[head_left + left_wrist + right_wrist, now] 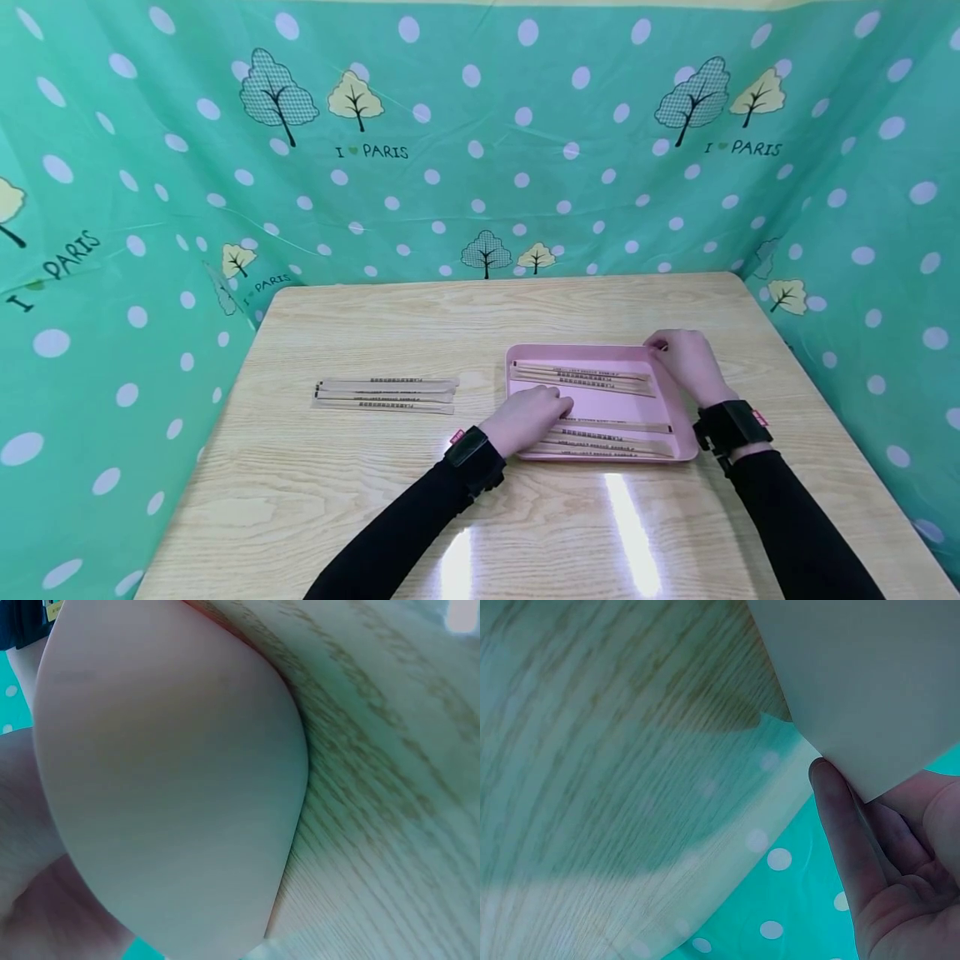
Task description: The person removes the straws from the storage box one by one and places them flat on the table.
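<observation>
A shallow pink tray stands on the table, with slim printed straws in paper wrappers lying in two groups inside, the far straws and the near straws. My left hand reaches over the tray's left side, fingers bent down above the left ends of the near group; I cannot tell whether it pinches one. The tray's outer wall hides its fingertips in the left wrist view. At the far right corner my right hand grips the tray's rim, fingers against the outer wall in the right wrist view.
Several more wrapped straws lie side by side left of the tray on the wooden table. A green dotted cloth hangs behind the table and along both sides. Bright light streaks reflect off the near tabletop.
</observation>
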A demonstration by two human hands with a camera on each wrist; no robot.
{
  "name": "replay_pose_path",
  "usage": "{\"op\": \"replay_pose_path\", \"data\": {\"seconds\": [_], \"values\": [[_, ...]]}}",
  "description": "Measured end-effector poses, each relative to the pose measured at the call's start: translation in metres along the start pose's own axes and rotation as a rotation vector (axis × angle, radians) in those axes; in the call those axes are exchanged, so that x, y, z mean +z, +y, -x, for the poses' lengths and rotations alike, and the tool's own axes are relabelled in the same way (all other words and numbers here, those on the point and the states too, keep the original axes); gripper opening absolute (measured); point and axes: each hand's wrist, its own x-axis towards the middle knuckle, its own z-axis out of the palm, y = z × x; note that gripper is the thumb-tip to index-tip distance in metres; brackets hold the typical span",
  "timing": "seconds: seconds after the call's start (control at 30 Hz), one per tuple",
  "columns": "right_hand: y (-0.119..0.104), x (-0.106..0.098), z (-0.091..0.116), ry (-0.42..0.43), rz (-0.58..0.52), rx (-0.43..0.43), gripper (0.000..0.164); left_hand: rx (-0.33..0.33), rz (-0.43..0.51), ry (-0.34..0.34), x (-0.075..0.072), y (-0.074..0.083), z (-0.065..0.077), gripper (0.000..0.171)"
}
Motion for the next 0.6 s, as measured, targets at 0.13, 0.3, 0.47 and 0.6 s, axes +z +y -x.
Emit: {"op": "replay_pose_path", "data": {"seconds": [0.13, 0.3, 0.47, 0.6], "values": [[-0.0005, -0.0004, -0.0009, -0.009, -0.001, 0.004, 0.017, -0.002, 0.0, -0.008, -0.001, 0.0004, 0.0004, 0.017], [-0.0003, -0.0004, -0.0014, -0.021, -0.008, 0.014, 0.017, -0.003, -0.002, -0.01, -0.0014, 0.0008, 0.0017, 0.015], [0.0005, 0.0, -0.0011, -0.02, -0.006, 0.015, 0.018, 0.001, -0.003, -0.011, -0.0031, 0.0012, 0.0023, 0.015], [0.0005, -0.0001, -0.0009, -0.015, 0.002, 0.007, 0.018, 0.007, -0.002, -0.001, -0.0039, 0.0002, 0.0025, 0.015]]}}
